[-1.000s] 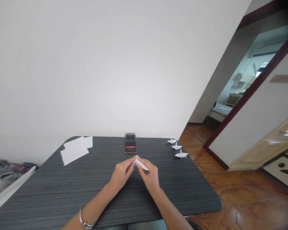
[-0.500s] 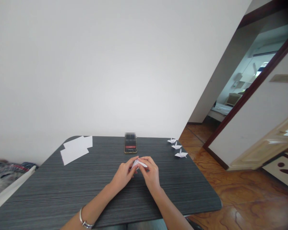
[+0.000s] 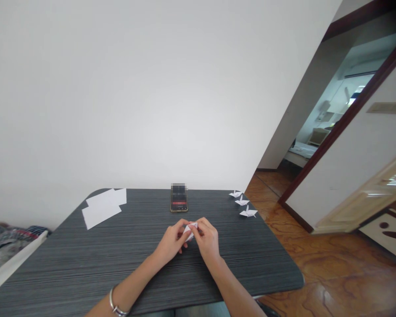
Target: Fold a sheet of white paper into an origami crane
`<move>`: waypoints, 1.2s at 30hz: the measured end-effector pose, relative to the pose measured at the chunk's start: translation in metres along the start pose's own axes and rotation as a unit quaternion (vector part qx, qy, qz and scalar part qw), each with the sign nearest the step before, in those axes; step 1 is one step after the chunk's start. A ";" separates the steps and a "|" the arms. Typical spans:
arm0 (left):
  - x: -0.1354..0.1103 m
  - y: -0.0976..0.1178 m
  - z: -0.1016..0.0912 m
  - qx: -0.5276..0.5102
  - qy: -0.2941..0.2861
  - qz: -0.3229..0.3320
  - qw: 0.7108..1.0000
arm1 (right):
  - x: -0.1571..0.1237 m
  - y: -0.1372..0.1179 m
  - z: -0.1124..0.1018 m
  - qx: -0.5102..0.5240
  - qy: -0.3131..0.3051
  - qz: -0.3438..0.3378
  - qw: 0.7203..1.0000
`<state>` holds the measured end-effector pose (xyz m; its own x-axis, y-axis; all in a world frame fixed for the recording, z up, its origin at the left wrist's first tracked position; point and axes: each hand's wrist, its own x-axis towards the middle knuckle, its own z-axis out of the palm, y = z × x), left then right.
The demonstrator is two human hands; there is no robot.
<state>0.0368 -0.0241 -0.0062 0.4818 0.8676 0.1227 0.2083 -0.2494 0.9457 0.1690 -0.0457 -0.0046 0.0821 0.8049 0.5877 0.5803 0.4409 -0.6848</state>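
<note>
Between my two hands is a small piece of folded white paper (image 3: 190,230), held above the dark table (image 3: 135,246). My left hand (image 3: 170,240) grips its left side, thumb in front and fingers behind. On the other side, my right hand (image 3: 207,237) pinches the paper near its top with thumb and index finger. Fingers cover much of the paper, so its full shape is hidden. Three white paper cranes (image 3: 248,212) stand in a row at the table's right edge.
White paper sheets (image 3: 102,210) overlap at the table's far left. A phone (image 3: 179,198) leans upright at the back near the white wall (image 3: 171,110). Past the table's right edge lies a brown tiled floor (image 3: 317,264). Patterned fabric (image 3: 9,246) is at the left.
The folded paper has turned in my hands: a narrow strip pointed right before, and now a broader, slanted face shows. My fingers have shifted slightly around it.
</note>
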 end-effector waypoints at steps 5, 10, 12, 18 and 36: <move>0.004 -0.005 0.000 -0.095 -0.024 -0.032 0.995 | -0.001 0.002 0.000 0.000 0.002 -0.009 1.000; 0.008 -0.012 -0.003 -0.130 -0.005 -0.029 0.991 | 0.000 -0.002 -0.003 0.025 -0.020 -0.018 0.999; 0.009 -0.012 -0.004 -0.125 -0.001 -0.025 0.992 | 0.000 -0.003 -0.004 0.029 -0.025 -0.019 0.999; 0.008 -0.013 -0.004 -0.124 -0.007 -0.045 0.991 | -0.001 0.002 -0.001 0.046 -0.021 -0.014 0.999; 0.009 -0.005 -0.012 -0.215 0.057 -0.088 0.971 | 0.000 0.005 0.001 0.087 0.001 0.013 0.996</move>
<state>0.0298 -0.0096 -0.0057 0.3688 0.9285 -0.0434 -0.1077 0.0891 0.9902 0.1710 -0.0433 -0.0088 0.0976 0.8160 0.5698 0.4285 0.4823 -0.7641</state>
